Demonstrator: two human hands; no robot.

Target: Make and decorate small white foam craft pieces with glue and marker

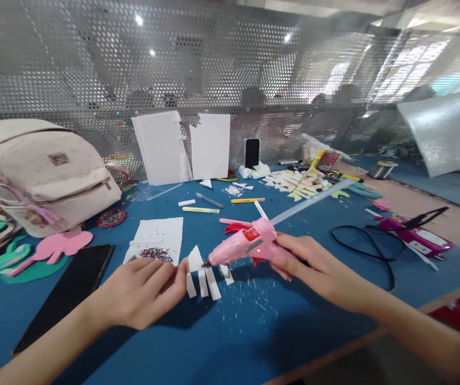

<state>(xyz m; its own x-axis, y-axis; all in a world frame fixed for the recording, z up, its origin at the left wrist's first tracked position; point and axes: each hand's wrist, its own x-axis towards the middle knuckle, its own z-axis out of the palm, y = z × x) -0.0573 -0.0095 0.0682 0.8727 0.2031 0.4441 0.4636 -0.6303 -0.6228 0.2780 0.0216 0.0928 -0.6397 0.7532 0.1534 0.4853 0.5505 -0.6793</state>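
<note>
My right hand (299, 259) is wrapped round a pink glue gun (243, 245), its small light glowing red and a long clear glue stick (310, 203) standing out of its back. The metal nozzle reaches left to a small white cut piece (195, 260). That piece is pinched at its left edge by the thumb and finger of my left hand (149, 289). Just below it lie several narrow white strips (212, 284). Beyond my left hand, a white sheet (161, 227) bears a heap of multicoloured beads or sequins (153, 253).
A black phone (65, 291) and a pale backpack (49, 171) stand at left. Markers (201, 210) and pale cut pieces (302, 182) lie farther back. At right are a black cable (368, 238) and a purple device (418, 233). A perforated metal screen (197, 64) rises behind.
</note>
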